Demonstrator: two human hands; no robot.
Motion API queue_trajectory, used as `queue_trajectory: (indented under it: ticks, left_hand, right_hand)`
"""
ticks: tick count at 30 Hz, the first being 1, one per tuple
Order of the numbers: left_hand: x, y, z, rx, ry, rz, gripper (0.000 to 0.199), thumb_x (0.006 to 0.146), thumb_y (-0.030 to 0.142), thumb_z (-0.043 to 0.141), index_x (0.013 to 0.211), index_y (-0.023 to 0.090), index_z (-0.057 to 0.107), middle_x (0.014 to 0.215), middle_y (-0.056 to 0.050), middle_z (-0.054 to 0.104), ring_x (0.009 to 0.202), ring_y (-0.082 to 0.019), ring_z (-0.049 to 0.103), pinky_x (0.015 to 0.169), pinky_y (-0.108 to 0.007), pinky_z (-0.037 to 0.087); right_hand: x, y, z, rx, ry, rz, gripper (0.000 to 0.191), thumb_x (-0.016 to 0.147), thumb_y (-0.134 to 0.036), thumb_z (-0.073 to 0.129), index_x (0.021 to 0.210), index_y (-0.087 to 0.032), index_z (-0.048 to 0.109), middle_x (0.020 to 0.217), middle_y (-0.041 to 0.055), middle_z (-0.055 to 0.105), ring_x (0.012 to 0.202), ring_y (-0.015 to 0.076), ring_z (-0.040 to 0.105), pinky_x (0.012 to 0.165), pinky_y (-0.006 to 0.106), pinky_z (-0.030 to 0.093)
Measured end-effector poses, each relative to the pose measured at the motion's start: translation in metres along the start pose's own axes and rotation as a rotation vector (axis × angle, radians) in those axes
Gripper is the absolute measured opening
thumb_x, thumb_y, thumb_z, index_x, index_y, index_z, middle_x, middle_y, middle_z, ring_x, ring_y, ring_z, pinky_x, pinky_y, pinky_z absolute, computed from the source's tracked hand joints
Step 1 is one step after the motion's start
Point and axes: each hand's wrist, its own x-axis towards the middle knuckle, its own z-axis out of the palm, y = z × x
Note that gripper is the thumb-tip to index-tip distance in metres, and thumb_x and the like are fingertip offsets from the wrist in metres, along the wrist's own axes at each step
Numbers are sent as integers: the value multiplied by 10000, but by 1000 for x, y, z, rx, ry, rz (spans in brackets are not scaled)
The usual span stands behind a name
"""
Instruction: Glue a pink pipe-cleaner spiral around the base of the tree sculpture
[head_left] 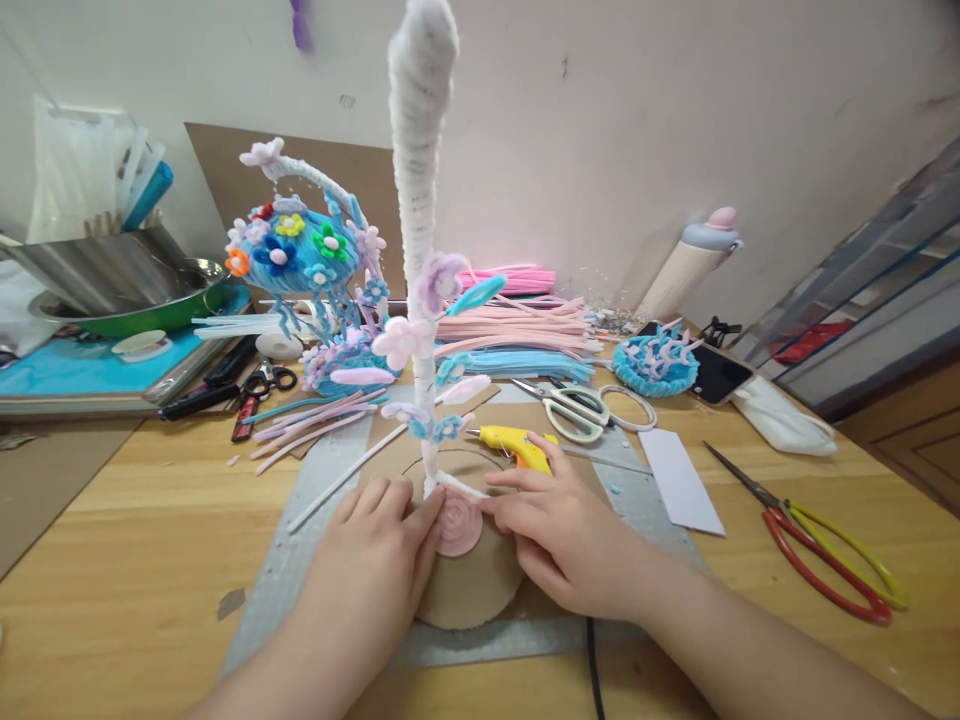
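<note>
A flat pink pipe-cleaner coil (460,526) lies on a round cardboard disc (469,600), at the foot of a tall white wrapped stem (417,190). My left hand (379,545) presses against the coil's left edge with its fingers bent. At the right edge, my right hand (566,530) has thumb and forefinger closed on the coil's pink strand, its other fingers partly raised. Fuzzy flowers, such as a lilac flower (442,284) and a pink flower (403,342), sit along the stem. Just behind my right fingers rests a yellow glue gun (517,445).
A grey cutting mat (300,570) lies beneath. Red-and-yellow-handled scissors (817,560) and a white card (682,485) are to the right. Behind are pale-handled scissors (574,412), pink pipe-cleaner bundles (517,325) and a flower-covered blue ornament (300,255). A black cord (592,665) runs toward me.
</note>
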Motion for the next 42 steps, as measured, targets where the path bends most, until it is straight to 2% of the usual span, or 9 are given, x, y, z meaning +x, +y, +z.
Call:
queue_trajectory:
  ticks: [3, 6, 11, 16, 20, 25, 29, 32, 42]
  left_hand:
    - [2, -4, -2, -95, -38, -31, 331, 940, 289, 437, 1223, 318, 605, 905, -55, 607, 887, -244, 559, 778, -409, 439]
    - [1, -4, -2, -242, -50, -42, 377, 851, 414, 585, 1213, 310, 595, 1009, -49, 599, 949, -246, 558, 831, -412, 446]
    - [-9, 1, 1, -284, -55, -93, 976, 517, 539, 821, 1341, 165, 456, 1281, -151, 525, 1192, -348, 469, 977, -469, 407]
    - [-12, -4, 1, -190, -159, -98, 1122, 312, 533, 874, 1304, 175, 489, 1457, -204, 386, 1331, -418, 343, 1065, -548, 309]
    - [-9, -20, 6, -155, -142, -101, 970, 358, 433, 886, 1215, 151, 529, 1432, -207, 430, 1353, -374, 337, 1082, -502, 315]
    - [-8, -36, 8, -221, -56, -7, 1078, 441, 517, 856, 1349, 162, 396, 1470, -190, 387, 1373, -347, 316, 1107, -518, 274]
    - [-7, -24, 4, -241, -2, 155, 974, 742, 582, 652, 1492, 211, 153, 1546, -130, 263, 1418, -280, 245, 1140, -489, 221]
    - [-6, -12, 6, -157, 7, 225, 776, 869, 575, 481, 1495, 231, 178, 1538, -94, 284, 1413, -273, 263, 1137, -500, 209]
    - [-6, 6, 26, -1, 44, 246, 830, 847, 679, 392, 1442, 104, 334, 1501, -187, 315, 1401, -306, 283, 1107, -472, 269]
  right_hand:
    - [0, 0, 1, 28, 0, 14, 341, 792, -48, 462, 1058, -202, 611, 1038, 64, 693, 1140, 195, 555, 1135, 507, 102]
    - [-1, 0, 4, 46, -10, 20, 366, 783, -40, 471, 1082, -198, 611, 1082, 67, 686, 1092, 180, 588, 1099, 428, 257]
    - [-3, 1, 6, 1, -19, 8, 348, 807, -66, 473, 1113, -176, 597, 1114, 85, 681, 1210, 215, 519, 1118, 458, 248]
    - [-3, -2, 3, 10, -90, 58, 387, 819, -66, 455, 1170, -182, 572, 1218, 76, 643, 1271, 223, 470, 1131, 468, 255]
    - [-4, -7, 2, 64, -153, 121, 319, 817, -49, 450, 1075, -173, 592, 1365, 67, 545, 1326, 214, 410, 1109, 385, 338]
    - [-4, -11, 7, 47, -161, 141, 257, 812, -51, 454, 1008, -172, 566, 1436, 87, 465, 1372, 237, 335, 1109, 408, 341]
    - [-3, -14, 10, 32, -167, 135, 248, 808, -58, 466, 1009, -165, 564, 1403, 111, 496, 1383, 240, 311, 1132, 415, 298]
    - [-3, -13, 10, 31, -162, 139, 262, 803, -57, 471, 1023, -165, 565, 1411, 105, 489, 1379, 237, 319, 1134, 411, 295]
    - [-3, -12, 10, 30, -159, 147, 254, 803, -61, 471, 1008, -161, 585, 1438, 108, 458, 1381, 252, 313, 1115, 420, 333]
